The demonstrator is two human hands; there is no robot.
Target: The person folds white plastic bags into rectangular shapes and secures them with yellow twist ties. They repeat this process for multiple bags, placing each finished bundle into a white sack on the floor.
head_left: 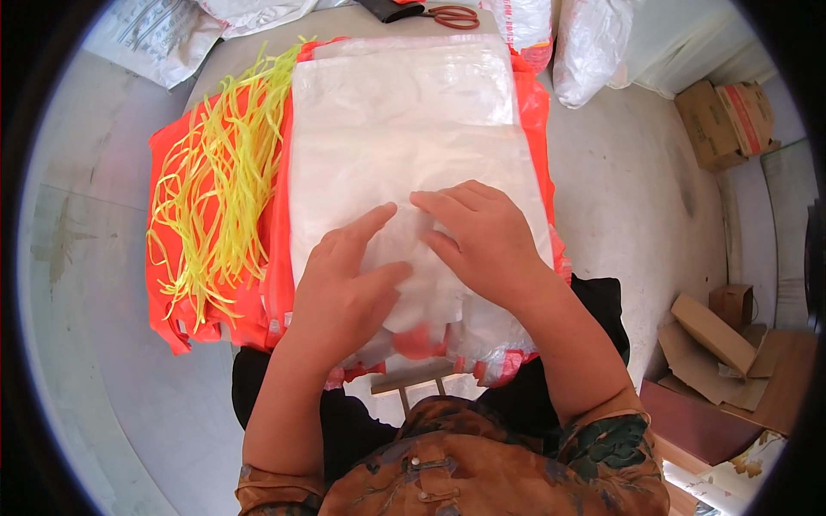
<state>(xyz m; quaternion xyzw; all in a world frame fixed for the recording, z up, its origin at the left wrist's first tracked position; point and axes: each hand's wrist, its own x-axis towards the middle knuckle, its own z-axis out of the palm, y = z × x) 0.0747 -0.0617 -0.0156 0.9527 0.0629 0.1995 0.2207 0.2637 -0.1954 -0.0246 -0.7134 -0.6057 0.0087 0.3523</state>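
A stack of clear plastic bags (387,159) lies in front of me on a red-orange plastic layer. Over its nearer half are both my hands, a small gap between them. My left hand (348,271) has its index finger and thumb spread, with nothing seen in it; its thumb is slightly blurred. Fingers apart and a little bent, my right hand (477,236) is over the right part of the bags; no held thing shows. Toward me, a blurred red patch (417,341) shows on the plastic near the crumpled lower edge.
Yellow strips (219,189) lie loose on red-orange plastic (168,292) at the left. Red-handled scissors (453,17) are at the table's far end. White sacks (155,34) stand at the far left, a white bag (594,47) at the far right. Cardboard boxes (723,125) sit along the right wall.
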